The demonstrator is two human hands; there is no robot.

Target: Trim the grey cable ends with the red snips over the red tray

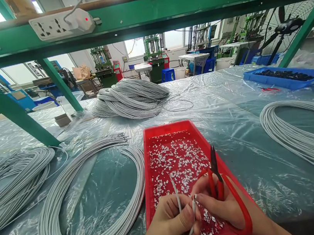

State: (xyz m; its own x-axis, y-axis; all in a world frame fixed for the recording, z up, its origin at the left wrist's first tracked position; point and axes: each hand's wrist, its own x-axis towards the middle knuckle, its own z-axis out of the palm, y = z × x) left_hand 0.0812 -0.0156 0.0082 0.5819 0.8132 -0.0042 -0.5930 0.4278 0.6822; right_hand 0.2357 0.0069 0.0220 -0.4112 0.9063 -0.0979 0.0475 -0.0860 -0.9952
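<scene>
Over a red tray strewn with small silvery scraps, my left hand pinches a grey cable near its end. A second stretch of cable runs down between its thumb and fingers. My right hand has thumb and forefinger at the cable's tip, touching it. Red-handled scissors are also in the right hand, looped over the palm with their dark blades pointing up and away. Whatever is at the cable's very tip is too small to make out.
Coils of grey cable lie left of the tray, with another coil at right. A big cable heap sits behind. A blue tray of black parts stands at the far right. Green frame beams cross above the plastic-covered table.
</scene>
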